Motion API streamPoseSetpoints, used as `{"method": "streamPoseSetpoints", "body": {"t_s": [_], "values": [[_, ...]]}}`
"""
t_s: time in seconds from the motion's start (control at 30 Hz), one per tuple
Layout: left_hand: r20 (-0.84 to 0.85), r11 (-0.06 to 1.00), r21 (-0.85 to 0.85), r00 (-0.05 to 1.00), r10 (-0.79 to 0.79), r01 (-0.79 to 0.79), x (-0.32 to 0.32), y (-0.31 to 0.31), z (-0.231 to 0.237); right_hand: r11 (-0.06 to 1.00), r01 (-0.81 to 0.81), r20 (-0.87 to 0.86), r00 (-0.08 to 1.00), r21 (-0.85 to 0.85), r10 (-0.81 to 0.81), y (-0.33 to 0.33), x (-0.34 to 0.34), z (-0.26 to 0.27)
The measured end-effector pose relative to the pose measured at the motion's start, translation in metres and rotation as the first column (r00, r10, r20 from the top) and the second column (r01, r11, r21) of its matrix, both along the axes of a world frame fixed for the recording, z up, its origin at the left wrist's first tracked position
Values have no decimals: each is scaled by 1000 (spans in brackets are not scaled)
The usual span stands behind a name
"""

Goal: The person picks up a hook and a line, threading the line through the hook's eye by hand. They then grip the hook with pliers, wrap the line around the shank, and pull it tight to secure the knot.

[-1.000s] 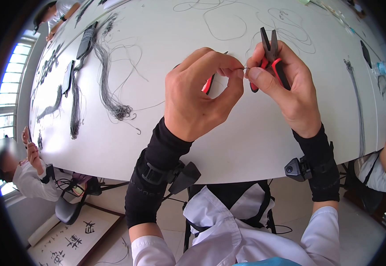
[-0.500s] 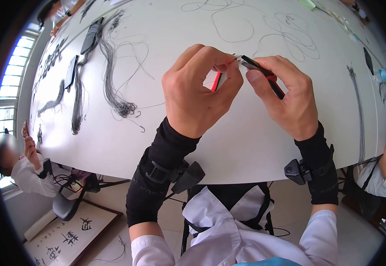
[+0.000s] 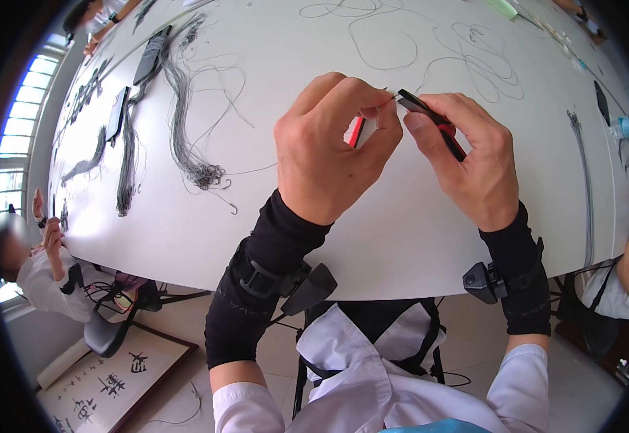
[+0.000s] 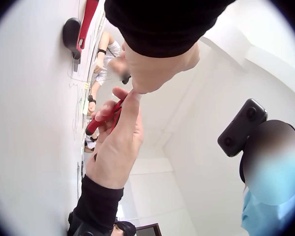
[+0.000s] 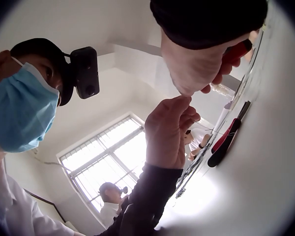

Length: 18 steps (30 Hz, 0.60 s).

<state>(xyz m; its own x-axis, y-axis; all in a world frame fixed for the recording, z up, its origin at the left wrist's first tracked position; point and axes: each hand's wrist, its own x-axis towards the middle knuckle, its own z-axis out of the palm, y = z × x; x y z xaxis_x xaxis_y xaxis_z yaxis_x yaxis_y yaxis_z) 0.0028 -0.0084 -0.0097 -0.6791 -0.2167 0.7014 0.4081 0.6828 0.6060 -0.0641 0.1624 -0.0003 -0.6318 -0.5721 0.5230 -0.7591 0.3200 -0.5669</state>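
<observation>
In the head view, my left hand point(image 3: 329, 151) pinches a small, thin dark piece between thumb and forefinger; its kind I cannot tell. My right hand point(image 3: 477, 155) grips red-and-black pliers point(image 3: 415, 102), whose dark tips point left, right at the left fingertips. The red handles point(image 4: 103, 120) show inside the right fingers in the left wrist view. A second tool with red-and-black handles point(image 5: 225, 142) lies on the table, partly hidden behind my left hand in the head view. A thin line point(image 3: 253, 172) runs from behind that hand toward a bundle of fishhooks point(image 3: 204, 175).
On the white table point(image 3: 394, 252), loose coils of line point(image 3: 477, 61) lie beyond my hands. More strands point(image 3: 123, 177) hang from dark blocks point(image 3: 117, 114) at the left. One long bundle point(image 3: 585, 180) lies at the right. Other people sit around the table.
My right hand has turned the pliers from pointing away, with spread tips, to pointing left at the left fingertips. Both hands shift only slightly over the last half second.
</observation>
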Motion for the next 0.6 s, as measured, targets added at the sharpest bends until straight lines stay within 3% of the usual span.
{"method": "streamPoseSetpoints", "body": {"t_s": [0.4, 0.6], "values": [[-50, 1000, -18, 999, 14, -15, -3, 1, -4, 999, 30, -8, 1000, 15, -30, -1, 3, 3], [-24, 1000, 2, 1000, -1, 1, -4, 3, -2, 999, 53, 81, 995, 2, -53, -1, 8, 6]]}}
